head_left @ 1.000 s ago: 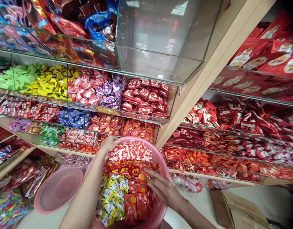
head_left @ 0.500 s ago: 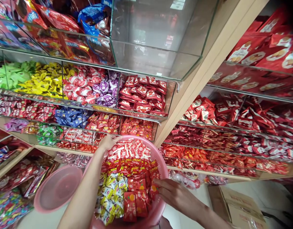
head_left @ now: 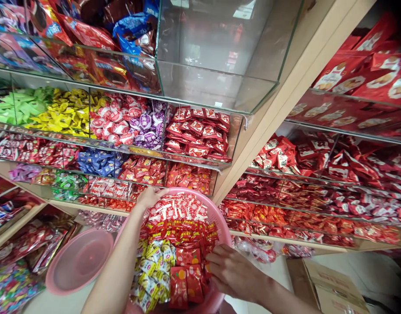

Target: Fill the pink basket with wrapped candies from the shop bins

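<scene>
A pink plastic basket (head_left: 224, 226) holds groups of wrapped candies: red-and-white ones (head_left: 179, 207) at the back, red-and-yellow ones (head_left: 182, 231) across the middle, yellow-and-white ones (head_left: 153, 268) at the front left and red packets with orange fruit (head_left: 178, 283) at the front right. My left hand (head_left: 150, 197) grips the basket's back left rim. Over the right side of the basket, my right hand (head_left: 225, 268) has its fingers curled down among the red packets; its fingertips are partly hidden, and what they pinch cannot be made out.
Glass-fronted shelves of sorted candies (head_left: 197, 131) rise behind the basket, split by a slanting wooden post (head_left: 285, 100). An empty pink basket (head_left: 79, 261) stands at the lower left. A cardboard box (head_left: 334, 283) sits on the floor at the right.
My right hand has moved slightly left, further over the red packets, and its fingers have curled in. My left hand keeps its hold on the rim. The view has shifted a little.
</scene>
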Demonstrator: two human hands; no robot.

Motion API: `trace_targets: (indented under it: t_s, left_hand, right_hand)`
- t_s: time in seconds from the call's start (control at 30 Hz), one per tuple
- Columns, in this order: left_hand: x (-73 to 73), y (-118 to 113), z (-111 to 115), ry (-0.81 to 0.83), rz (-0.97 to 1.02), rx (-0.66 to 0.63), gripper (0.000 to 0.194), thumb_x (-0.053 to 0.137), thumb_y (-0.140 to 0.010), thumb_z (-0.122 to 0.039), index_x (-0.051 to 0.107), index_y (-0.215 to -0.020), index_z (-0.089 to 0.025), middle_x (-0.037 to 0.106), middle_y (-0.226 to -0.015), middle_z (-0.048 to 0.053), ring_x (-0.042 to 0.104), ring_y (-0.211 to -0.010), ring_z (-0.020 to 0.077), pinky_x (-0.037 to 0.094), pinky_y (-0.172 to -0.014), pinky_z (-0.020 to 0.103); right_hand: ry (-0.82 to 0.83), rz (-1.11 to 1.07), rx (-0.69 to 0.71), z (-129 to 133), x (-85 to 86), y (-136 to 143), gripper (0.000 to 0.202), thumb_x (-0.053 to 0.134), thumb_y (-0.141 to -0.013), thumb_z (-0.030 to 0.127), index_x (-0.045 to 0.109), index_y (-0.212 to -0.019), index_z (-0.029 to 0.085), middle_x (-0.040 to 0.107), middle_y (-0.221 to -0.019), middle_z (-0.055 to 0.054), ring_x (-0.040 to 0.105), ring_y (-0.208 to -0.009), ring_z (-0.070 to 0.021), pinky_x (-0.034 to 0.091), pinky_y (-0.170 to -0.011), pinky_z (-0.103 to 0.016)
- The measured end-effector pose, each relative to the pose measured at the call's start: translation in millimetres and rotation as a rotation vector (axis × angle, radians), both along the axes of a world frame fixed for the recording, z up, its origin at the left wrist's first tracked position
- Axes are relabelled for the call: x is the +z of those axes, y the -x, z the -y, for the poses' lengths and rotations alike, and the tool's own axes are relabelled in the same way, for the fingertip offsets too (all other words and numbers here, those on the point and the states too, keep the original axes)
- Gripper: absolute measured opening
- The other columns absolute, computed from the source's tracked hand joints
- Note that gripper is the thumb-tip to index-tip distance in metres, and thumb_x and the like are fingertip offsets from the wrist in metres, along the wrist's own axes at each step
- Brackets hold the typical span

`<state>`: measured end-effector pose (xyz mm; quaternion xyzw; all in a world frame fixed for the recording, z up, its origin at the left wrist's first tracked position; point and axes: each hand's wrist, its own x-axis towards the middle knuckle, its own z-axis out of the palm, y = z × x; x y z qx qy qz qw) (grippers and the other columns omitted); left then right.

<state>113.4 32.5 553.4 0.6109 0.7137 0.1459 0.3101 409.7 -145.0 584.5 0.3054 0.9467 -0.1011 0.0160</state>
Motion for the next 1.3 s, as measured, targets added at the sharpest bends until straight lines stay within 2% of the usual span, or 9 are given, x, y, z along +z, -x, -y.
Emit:
trace_targets:
  t_s: [0.13,0.37,0.57,0.7,0.83,0.97,1.13,1.3]
  left_hand:
    - [-0.1,-0.1,0.1,-0.010,-0.009,-0.008,0.054,0.052,-0.065,-0.072,0.045,-0.049,-0.021,0.045,-0.041,-0.004,0.046,-0.046,0.0133,0.029,-0.055,0.025]
    - [0.1,0.3,0.1,0.006,-0.026,-0.009,0.053,0.051,-0.066,-0.073,0.050,-0.053,-0.022,0.048,-0.044,-0.003,0.048,-0.050,0.0147,0.030,-0.055,0.025]
    - [-4.3,2.4,-1.8,-0.011,-0.030,-0.025,0.053,0.051,-0.066,-0.073,0.054,-0.054,-0.022,0.051,-0.047,-0.002,0.050,-0.054,0.0160,0.029,-0.055,0.025]
    - [-3.5,2.0,-1.1,-0.012,-0.031,-0.011,0.052,0.052,-0.066,-0.073,0.056,-0.055,-0.022,0.054,-0.049,-0.001,0.052,-0.054,0.0165,0.030,-0.054,0.025]
    - [-0.8,1.0,0.0,-0.008,-0.031,-0.009,0.052,0.052,-0.067,-0.072,0.055,-0.054,-0.022,0.053,-0.048,-0.001,0.051,-0.053,0.0158,0.030,-0.054,0.025]
    - [-0.3,0.9,-0.3,-0.006,-0.023,-0.005,0.052,0.053,-0.066,-0.071,0.053,-0.052,-0.022,0.051,-0.047,-0.002,0.048,-0.051,0.0147,0.029,-0.055,0.025]
    - [-0.9,1.2,-0.5,-0.011,-0.006,-0.010,0.051,0.054,-0.065,-0.071,0.053,-0.051,-0.021,0.049,-0.045,-0.003,0.049,-0.052,0.0143,0.031,-0.055,0.024]
    - [1.6,0.2,0.3,0.001,-0.014,-0.013,0.051,0.054,-0.066,-0.070,0.051,-0.050,-0.022,0.049,-0.044,-0.004,0.049,-0.051,0.0147,0.030,-0.055,0.025]
  right_hand:
    - [-0.037,0.030,0.016,-1.2,3.0,5.2,0.011,0.051,-0.087,0.022,0.054,-0.077,0.018,0.061,-0.081,-0.001,0.051,-0.084,-0.0176,0.040,-0.081,-0.032]
    - [-0.063,0.023,0.047,5.0,-6.1,16.7,0.011,0.055,-0.085,0.023,0.056,-0.075,0.017,0.061,-0.078,-0.002,0.054,-0.085,-0.0191,0.041,-0.081,-0.032]
    - [-0.023,-0.006,-0.032,-2.0,-1.2,15.1,0.006,0.053,-0.087,0.025,0.056,-0.086,0.019,0.063,-0.089,0.000,0.055,-0.085,-0.0165,0.041,-0.079,-0.030]
    - [-0.054,0.054,-0.095,-3.0,-5.7,13.4,0.007,0.055,-0.086,0.025,0.056,-0.082,0.019,0.062,-0.088,-0.001,0.056,-0.085,-0.0184,0.041,-0.078,-0.031]
    - [0.005,0.050,-0.081,2.6,-11.9,9.9,0.007,0.059,-0.084,0.026,0.056,-0.082,0.019,0.061,-0.090,0.000,0.057,-0.084,-0.0165,0.042,-0.077,-0.029]
    - [0.067,0.022,-0.054,5.4,-9.4,5.9,0.008,0.056,-0.087,0.024,0.056,-0.081,0.019,0.061,-0.090,0.000,0.057,-0.083,-0.0142,0.042,-0.076,-0.027]
    - [0.057,-0.022,-0.166,-1.4,-7.0,6.1,0.006,0.059,-0.085,0.025,0.056,-0.086,0.019,0.061,-0.097,-0.001,0.055,-0.092,-0.0175,0.041,-0.083,-0.031]
    - [0.055,-0.027,-0.344,-8.7,-16.8,11.0,0.027,0.068,-0.078,0.039,0.059,-0.092,0.019,0.061,-0.103,-0.005,0.052,-0.101,-0.0246,0.039,-0.090,-0.040]
